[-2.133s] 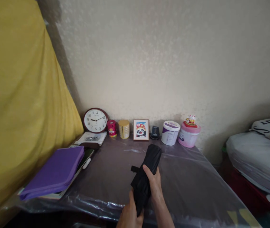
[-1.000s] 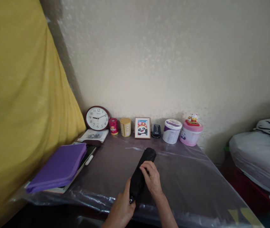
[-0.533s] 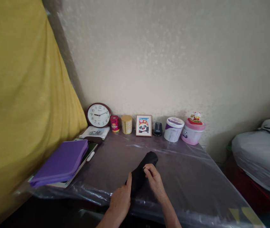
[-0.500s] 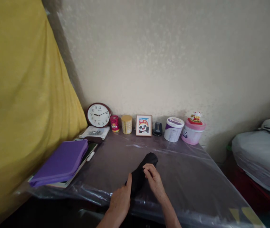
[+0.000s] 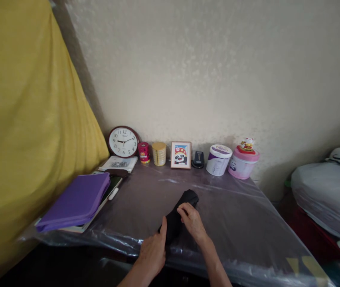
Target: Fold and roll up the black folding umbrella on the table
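Observation:
A long, narrow black fabric bundle (image 5: 174,221), shaped like a folded umbrella, slants across the near middle of the table; its exact kind is not clear. Its rounded far end points up and to the right. My left hand (image 5: 153,249) grips the near end, thumb lying along its left side and the other fingers hidden underneath. Over the bundle's middle, my right hand (image 5: 190,219) is closed in a pinch, fingertips at the fabric. Whether a fold or something small is between those fingertips I cannot tell.
The dark table (image 5: 232,223) has a clear plastic cover. A purple folder (image 5: 74,201) lies on the left beside a white marker (image 5: 113,194). Along the wall stand a clock (image 5: 123,142), small cans, a framed panda picture (image 5: 180,154), a white-purple tub (image 5: 218,161) and a pink tub (image 5: 242,167).
My right hand has shifted slightly left along the bundle, its fingers drawn tighter together. My left hand keeps its hold. The view has tilted a little.

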`<move>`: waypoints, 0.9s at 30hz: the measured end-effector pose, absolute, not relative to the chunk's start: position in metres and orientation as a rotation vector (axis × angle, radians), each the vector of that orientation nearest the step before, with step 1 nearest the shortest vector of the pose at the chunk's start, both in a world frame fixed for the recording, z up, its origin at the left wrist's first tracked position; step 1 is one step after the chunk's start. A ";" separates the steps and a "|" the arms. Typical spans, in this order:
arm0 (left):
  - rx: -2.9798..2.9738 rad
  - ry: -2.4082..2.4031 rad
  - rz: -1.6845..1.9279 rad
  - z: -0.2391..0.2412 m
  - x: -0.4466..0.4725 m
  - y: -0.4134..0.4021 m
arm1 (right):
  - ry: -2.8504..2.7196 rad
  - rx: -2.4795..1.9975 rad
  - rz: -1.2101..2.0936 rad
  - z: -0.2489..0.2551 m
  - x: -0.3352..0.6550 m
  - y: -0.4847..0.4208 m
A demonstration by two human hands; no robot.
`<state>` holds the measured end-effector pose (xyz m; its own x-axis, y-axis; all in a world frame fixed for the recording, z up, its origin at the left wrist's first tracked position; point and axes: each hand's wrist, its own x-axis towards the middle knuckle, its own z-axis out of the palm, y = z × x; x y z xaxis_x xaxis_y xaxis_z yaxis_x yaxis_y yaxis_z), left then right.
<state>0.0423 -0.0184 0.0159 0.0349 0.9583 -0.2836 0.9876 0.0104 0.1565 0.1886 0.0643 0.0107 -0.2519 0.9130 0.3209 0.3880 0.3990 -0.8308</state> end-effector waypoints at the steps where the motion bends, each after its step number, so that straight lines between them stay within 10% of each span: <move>1: 2.005 1.986 -0.136 0.016 0.043 -0.019 | -1.847 -1.137 0.721 0.011 0.188 0.065; 12: 2.063 1.950 -0.043 0.014 0.040 -0.026 | -1.955 -1.369 0.302 0.014 0.171 0.059; 24: 1.958 1.899 0.172 0.013 0.030 -0.038 | -1.892 -0.898 1.228 0.103 0.231 -0.013; 27: 1.953 1.953 0.138 0.019 0.031 -0.040 | -1.992 -0.724 1.004 0.127 0.259 -0.063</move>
<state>0.0313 -0.0398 0.0187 0.0324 0.9810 -0.1912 0.9444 0.0326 0.3273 0.2591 -0.0627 0.1270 -0.5375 0.7514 0.3828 0.1394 0.5269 -0.8384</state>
